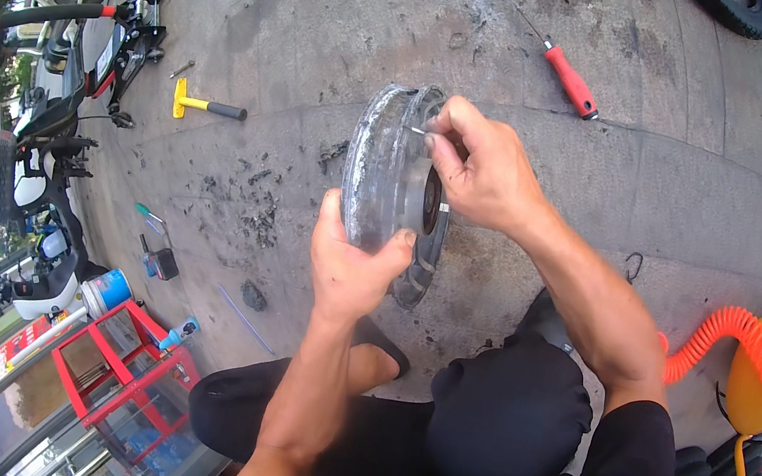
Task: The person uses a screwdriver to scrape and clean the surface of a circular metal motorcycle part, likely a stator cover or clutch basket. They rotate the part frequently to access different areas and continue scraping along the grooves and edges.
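Observation:
A scuffed grey metal wheel rim, its band worn pale and without a tire, stands upright on the floor in front of me. My left hand grips its near edge, thumb on the hub side and fingers out of sight behind the band. Close to the rim's upper right edge, my right hand is closed in a pinch. A small thin metal piece pokes out between thumb and forefinger, pointing at the rim band; its exact kind is too small to tell.
A red-handled screwdriver lies at the far right, a yellow hammer at the left. Dark crumbs litter the floor. Motorcycles and a red-framed cabinet line the left; an orange coiled hose hangs at the right.

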### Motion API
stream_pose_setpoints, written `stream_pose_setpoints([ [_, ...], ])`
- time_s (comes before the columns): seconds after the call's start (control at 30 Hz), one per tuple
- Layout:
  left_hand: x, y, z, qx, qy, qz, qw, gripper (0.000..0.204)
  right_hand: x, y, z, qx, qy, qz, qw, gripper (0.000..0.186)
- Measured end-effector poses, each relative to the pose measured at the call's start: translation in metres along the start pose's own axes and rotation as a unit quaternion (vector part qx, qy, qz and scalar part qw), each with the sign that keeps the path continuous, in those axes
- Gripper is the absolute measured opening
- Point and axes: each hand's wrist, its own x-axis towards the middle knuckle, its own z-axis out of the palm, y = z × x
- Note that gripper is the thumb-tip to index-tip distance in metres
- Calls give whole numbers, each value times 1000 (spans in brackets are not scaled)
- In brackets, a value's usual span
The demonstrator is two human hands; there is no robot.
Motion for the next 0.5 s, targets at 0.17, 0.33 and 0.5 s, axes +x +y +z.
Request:
stream_pose_setpoints([
  [0.17,-1,-4,-1,55,-7,6,998,41,6,-38,-37,-225,-124,-116,959,14],
  [0.33,4,7,2,122,-13,26,992,44,4,-66,-40,-292,-235,-172,911,9],
  [0.5,4,4,1,122,-37,25,991,47,30,-66,-52,-397,-229,-125,880,11],
])
